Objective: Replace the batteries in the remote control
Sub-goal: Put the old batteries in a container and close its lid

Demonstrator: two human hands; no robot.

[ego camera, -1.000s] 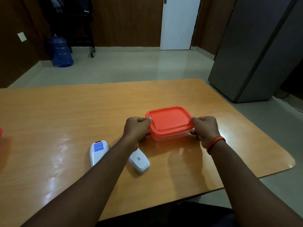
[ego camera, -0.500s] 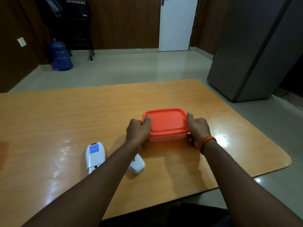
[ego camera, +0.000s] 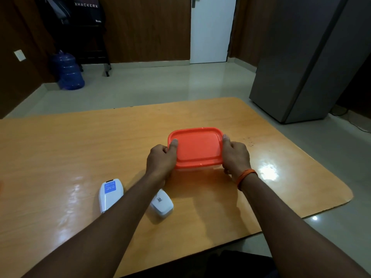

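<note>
A clear plastic box with an orange lid [ego camera: 195, 147] rests on the wooden table [ego camera: 80, 149]. My left hand [ego camera: 160, 163] grips its left side, thumb on the lid's rim. My right hand [ego camera: 234, 155] grips its right side, thumb on the rim too. The white remote control [ego camera: 110, 194] lies face down near my left forearm, a blue label on its back. A separate white piece, seemingly its battery cover [ego camera: 161, 203], lies just right of that forearm. The box's contents are hidden.
The table's rounded right corner [ego camera: 345, 197] and near edge are close. Beyond the table are a grey cabinet [ego camera: 305, 63], a white door [ego camera: 210, 29] and a blue water jug [ego camera: 69, 73] on the floor.
Both hands have shifted their hold on the box: the thumbs now sit on top of the lid's rim. The box has turned slightly and sits a little nearer to me.
</note>
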